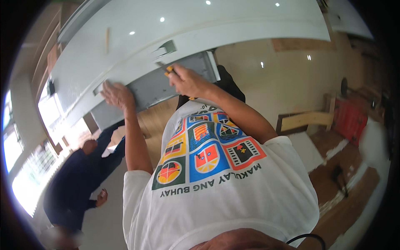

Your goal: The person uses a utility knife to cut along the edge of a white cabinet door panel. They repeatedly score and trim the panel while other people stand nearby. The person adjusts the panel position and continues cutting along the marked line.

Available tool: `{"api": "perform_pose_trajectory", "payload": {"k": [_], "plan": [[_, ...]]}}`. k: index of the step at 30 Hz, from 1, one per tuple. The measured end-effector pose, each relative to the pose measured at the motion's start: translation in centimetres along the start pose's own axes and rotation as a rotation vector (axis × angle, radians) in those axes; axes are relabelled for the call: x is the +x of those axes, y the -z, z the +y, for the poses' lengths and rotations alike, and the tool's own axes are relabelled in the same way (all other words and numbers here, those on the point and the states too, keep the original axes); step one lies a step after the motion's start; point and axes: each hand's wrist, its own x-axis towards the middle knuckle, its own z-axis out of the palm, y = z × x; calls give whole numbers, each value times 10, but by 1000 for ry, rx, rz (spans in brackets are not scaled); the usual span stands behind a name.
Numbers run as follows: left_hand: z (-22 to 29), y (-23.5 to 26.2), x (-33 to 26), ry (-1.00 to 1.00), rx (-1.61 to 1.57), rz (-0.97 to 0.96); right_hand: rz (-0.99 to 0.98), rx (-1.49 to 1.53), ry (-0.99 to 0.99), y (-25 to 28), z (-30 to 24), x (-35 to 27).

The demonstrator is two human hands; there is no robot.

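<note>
A long white panel (pixel 137 46) lies in front of me, with a grey face (pixel 154 85) along its near side. My left hand (pixel 118 95) rests on the near edge at the left, fingers stretched out, beside a small slot (pixel 98 88). My right hand (pixel 187 79) is closed around a hand tool with a yellow-and-black handle (pixel 170 70). Its narrow grey end points toward a rectangular cutout (pixel 168 47) in the panel and is apart from it. Motion blurs that end, so I cannot tell its exact kind.
A thin tan stick (pixel 107 40) lies on the panel. At the left stands another person in dark clothes (pixel 79 179). To the right are a wooden piece (pixel 306 120), a red box-like object (pixel 351 121) and brown boards (pixel 354 196) on the floor.
</note>
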Motion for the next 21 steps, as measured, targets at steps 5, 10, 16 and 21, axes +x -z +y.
{"api": "perform_pose_trajectory", "payload": {"k": [5,10,16,21], "plan": [[5,0,-1,-26,56,58,-107,41,-84,27,-21,13],[8,10,1,32,-19,95,-296,-39,-140,20,-58,49],[10,16,-11,50,-13,86,-502,-223,-30,-12,-57,97],[26,13,-17,66,-58,143,-398,-753,237,-34,-58,130]]}}
